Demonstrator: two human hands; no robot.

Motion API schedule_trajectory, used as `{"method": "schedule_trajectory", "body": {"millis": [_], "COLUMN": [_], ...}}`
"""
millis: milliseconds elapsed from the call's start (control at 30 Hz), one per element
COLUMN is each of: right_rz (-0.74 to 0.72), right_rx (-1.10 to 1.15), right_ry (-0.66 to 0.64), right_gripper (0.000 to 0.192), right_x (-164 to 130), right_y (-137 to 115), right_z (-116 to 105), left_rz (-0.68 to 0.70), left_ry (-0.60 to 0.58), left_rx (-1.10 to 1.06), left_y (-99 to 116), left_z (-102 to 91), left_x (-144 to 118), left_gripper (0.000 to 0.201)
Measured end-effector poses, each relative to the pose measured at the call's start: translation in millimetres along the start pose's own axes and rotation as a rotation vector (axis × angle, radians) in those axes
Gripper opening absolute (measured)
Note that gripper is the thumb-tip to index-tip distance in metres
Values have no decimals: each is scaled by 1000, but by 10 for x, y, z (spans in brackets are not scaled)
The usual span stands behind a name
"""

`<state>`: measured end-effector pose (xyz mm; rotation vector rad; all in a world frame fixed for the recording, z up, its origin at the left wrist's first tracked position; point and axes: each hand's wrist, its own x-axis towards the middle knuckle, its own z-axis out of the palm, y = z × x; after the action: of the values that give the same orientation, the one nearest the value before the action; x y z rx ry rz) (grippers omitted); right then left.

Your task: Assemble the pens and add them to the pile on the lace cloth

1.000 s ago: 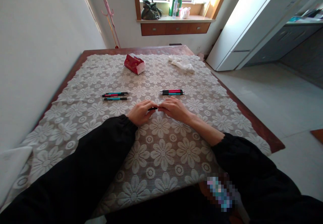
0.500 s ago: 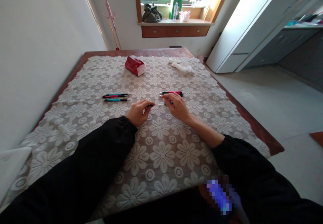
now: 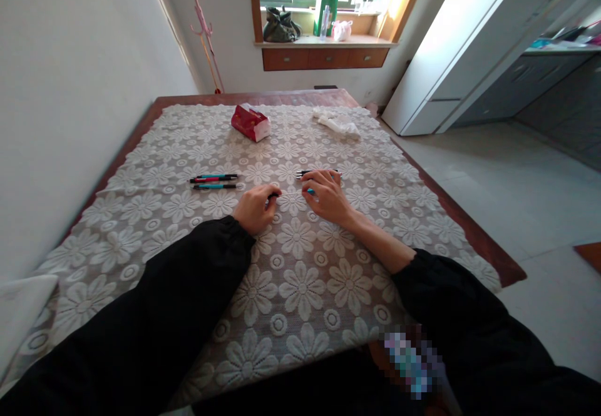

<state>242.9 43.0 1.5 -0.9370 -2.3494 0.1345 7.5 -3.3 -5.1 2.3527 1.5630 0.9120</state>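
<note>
My left hand (image 3: 253,208) is closed on a short black pen part (image 3: 272,196), pinched between thumb and fingers. My right hand (image 3: 328,198) grips a blue pen barrel (image 3: 310,191), mostly hidden under its fingers. A thin whitish refill (image 3: 291,193) spans the gap between the two hands, just above the tablecloth. Right behind my right fingers lie pens with black ends (image 3: 300,175), partly covered. Left of my left hand, a blue-and-black pen (image 3: 215,186) lies in front of more blue and red pens (image 3: 218,177).
A flower-patterned lace cloth (image 3: 300,284) covers the wooden table. Farther back sit a red tissue pack (image 3: 248,122) and a crumpled white plastic bag (image 3: 338,124). A wall (image 3: 84,91) runs along the left, and a white fridge (image 3: 446,59) stands beyond the right side.
My left fingertips have drawn slightly left, and more of the refill shows between the hands. My right fingers have shifted and now cover more of the pens behind them.
</note>
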Motion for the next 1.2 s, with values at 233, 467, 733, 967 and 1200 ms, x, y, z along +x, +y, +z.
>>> {"method": "schedule_trajectory", "body": {"millis": [233, 467, 733, 967, 1200], "right_rz": [-78, -63, -127, -187, -100], "right_rx": [-37, -46, -63, -86, 67], "right_ry": [4, 30, 12, -54, -32], "right_gripper": [10, 10, 11, 13, 14], "right_x": [-15, -6, -10, -14, -4], "right_y": [-36, -24, -1, 50, 25], "right_z": [18, -15, 1, 1, 10], "left_rz": [19, 18, 96, 275, 291], "left_ry": [-20, -13, -71, -223, -248], "left_rx": [6, 19, 77, 178, 210], "left_y": [-2, 7, -1, 49, 33], "left_z": [4, -12, -5, -54, -74], "left_x": [-6, -3, -10, -2, 1], "left_gripper": [25, 23, 29, 68, 88]}}
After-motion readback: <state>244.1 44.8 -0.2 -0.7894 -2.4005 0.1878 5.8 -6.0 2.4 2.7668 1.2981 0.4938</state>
